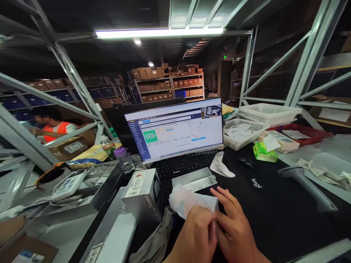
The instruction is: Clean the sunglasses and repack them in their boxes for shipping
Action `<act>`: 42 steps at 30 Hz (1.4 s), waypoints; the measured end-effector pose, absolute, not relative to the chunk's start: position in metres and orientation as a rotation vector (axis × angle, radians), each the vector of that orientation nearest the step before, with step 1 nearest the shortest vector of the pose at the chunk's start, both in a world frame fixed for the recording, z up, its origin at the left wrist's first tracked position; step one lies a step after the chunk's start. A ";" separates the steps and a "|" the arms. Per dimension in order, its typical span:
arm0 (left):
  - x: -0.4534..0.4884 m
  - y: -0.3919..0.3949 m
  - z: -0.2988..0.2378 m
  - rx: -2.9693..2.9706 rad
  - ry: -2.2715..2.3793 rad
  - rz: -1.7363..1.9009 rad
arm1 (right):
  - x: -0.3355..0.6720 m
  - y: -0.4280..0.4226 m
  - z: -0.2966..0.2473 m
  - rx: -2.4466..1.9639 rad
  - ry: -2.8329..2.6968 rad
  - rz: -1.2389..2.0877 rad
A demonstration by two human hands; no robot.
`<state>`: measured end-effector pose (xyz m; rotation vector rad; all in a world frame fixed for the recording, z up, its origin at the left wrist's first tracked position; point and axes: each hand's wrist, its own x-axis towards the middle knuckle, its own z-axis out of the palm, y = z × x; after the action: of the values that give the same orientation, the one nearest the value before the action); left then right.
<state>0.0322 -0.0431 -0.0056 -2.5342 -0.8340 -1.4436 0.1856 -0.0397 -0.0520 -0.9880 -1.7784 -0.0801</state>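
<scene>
A soft, whitish translucent pouch (pixel 189 201) is held above the black desk mat; something faintly coloured shows through it. Around its near end my left hand (pixel 200 232) is closed, fingers curled tight. My right hand (pixel 237 226) lies against the left one at the pouch's right end, its upper fingers stretched out and apart; its thumb is mostly hidden. Just behind the pouch sits an open grey-white box (pixel 194 179). Left of the hands stands a grey box with a labelled top (pixel 141 190), and a grey cloth (pixel 155 243) lies in front of it.
A monitor (pixel 178 133) and keyboard (pixel 181 164) stand behind. To the right are a crumpled white tissue (pixel 221 166), a mouse (pixel 246 163), a scanner (pixel 308 186), a green tissue pack (pixel 264 151) and white baskets (pixel 241 140). A purple-lidded bottle (pixel 123 160) stands left. A person in an orange vest (pixel 59 128) is beyond.
</scene>
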 end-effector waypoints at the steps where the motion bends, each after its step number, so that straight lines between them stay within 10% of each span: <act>1: 0.037 -0.042 -0.010 -2.485 -0.777 -1.466 | 0.186 -0.037 -0.051 -0.956 -1.789 -0.108; 18: 0.023 -0.033 -0.011 -2.441 -0.596 -1.286 | 0.195 -0.012 -0.040 -0.882 -1.660 0.642; 28: -0.060 -0.019 -0.012 -2.710 -1.540 -0.802 | 0.206 -0.010 -0.035 -0.821 -1.603 1.172; 42: -0.025 -0.037 -0.034 -2.092 -1.289 -1.028 | 0.184 -0.010 -0.023 -0.942 -1.607 0.733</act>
<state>-0.0248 -0.0371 -0.0344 -2.0919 -1.2889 -1.0279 0.1837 -0.0097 -0.0225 -0.9416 -1.6072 0.7334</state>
